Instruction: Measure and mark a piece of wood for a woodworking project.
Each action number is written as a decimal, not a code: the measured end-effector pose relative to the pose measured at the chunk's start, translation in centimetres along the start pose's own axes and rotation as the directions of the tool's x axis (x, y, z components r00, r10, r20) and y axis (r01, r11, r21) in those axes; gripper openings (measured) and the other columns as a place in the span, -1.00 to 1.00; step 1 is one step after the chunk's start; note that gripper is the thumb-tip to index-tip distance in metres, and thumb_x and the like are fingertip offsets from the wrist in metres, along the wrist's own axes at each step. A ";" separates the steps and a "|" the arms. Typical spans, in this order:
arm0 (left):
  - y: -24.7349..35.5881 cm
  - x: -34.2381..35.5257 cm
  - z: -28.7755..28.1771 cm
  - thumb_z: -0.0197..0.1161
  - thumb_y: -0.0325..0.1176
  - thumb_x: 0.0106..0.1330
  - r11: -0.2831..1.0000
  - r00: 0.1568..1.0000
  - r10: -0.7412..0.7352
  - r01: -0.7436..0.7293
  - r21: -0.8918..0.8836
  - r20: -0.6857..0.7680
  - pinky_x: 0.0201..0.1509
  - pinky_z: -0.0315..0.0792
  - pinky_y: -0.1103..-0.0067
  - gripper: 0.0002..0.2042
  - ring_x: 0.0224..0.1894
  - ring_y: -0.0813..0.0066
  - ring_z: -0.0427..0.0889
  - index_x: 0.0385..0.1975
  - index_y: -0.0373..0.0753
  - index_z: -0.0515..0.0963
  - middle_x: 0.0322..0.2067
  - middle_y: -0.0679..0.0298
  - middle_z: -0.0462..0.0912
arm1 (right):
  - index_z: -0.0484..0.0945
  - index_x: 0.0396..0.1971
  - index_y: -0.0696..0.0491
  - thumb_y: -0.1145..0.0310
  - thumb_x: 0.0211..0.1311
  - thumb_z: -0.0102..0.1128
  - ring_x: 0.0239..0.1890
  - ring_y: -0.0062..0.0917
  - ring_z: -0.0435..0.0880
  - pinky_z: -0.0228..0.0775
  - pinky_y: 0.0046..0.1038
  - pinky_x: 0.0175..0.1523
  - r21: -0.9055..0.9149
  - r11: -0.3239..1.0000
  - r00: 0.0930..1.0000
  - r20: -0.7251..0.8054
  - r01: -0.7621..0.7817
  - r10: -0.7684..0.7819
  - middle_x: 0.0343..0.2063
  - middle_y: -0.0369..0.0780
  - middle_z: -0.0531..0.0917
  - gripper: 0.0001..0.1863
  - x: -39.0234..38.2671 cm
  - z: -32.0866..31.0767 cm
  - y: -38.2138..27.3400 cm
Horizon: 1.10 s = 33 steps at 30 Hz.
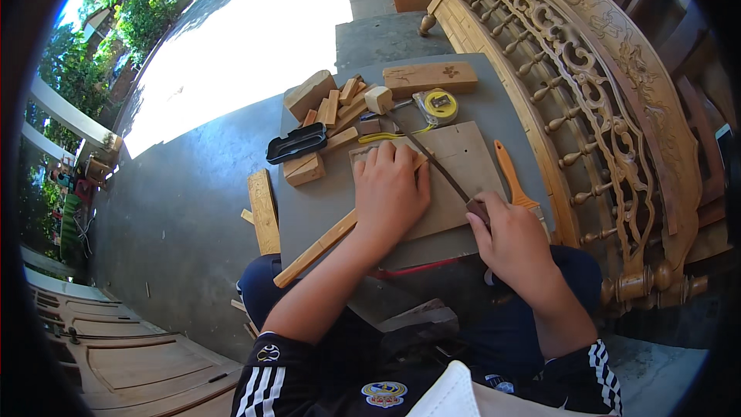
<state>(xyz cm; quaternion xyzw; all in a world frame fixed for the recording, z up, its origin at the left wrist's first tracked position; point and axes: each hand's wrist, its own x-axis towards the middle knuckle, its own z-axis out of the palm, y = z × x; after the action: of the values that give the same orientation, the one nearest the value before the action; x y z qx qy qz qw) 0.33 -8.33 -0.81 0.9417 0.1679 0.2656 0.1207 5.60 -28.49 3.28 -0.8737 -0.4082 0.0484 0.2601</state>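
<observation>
My left hand point(392, 189) is closed over a long wooden strip point(318, 249), pressing it on a flat wooden board point(463, 162). The strip slants from near my left knee up under my fingers, and a short end pokes out beyond them. In my right hand point(513, 239) is the dark brown handle of a long, thin, dark tool that looks like a file point(436, 161). Its blade points away and to the left, crossing above the board close to the strip's far end. Whether the blade touches the strip I cannot tell.
Wood offcuts point(332, 108), a black case point(297, 143), a tape measure point(438, 106) and a wooden block point(431, 77) lie at the table's far side. A brush point(511, 174) rests beside the board. Carved wooden furniture point(571, 93) stands close on the right.
</observation>
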 end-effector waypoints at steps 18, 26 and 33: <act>-0.1 0.0 -0.5 0.35 -0.26 0.28 1.000 0.999 -0.029 0.029 -0.003 0.025 -0.02 0.41 0.22 -0.80 -0.11 0.04 0.61 -0.26 -0.24 0.60 -0.26 0.07 0.59 | 0.49 -0.28 0.14 0.35 0.38 0.18 -0.42 0.01 0.72 0.57 -0.05 -0.28 -0.046 0.999 0.977 0.213 0.025 -0.015 -0.57 0.03 0.65 -0.84 -1.1 -3.2 0.3; 0.1 0.7 0.1 0.34 -0.26 0.28 1.000 1.000 0.001 -0.001 -0.024 0.021 -0.02 0.42 0.22 -0.80 -0.13 0.01 0.62 -0.30 -0.27 0.60 -0.26 0.05 0.60 | 0.50 -0.28 0.19 0.35 0.38 0.17 -0.37 0.07 0.71 0.57 -0.02 -0.21 0.013 0.998 0.995 0.076 -0.064 0.063 -0.56 0.10 0.64 -0.81 2.3 -0.3 -0.4; -0.4 0.3 -0.1 0.34 -0.26 0.27 1.000 1.000 -0.026 0.026 -0.004 -0.017 0.00 0.44 0.22 -0.80 -0.13 0.02 0.63 -0.29 -0.27 0.60 -0.26 0.06 0.61 | 0.53 -0.34 0.20 0.36 0.36 0.18 -0.36 0.08 0.70 0.55 -0.03 -0.21 0.027 1.000 0.982 0.188 -0.013 0.008 -0.56 0.12 0.63 -0.81 -0.6 -5.9 -0.4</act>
<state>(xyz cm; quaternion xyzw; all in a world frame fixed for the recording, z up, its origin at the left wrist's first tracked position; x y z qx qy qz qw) 0.46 -7.83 -0.73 0.9368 0.1807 0.2724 0.1243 6.67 -31.19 8.43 -0.8636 -0.4257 0.1375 0.2324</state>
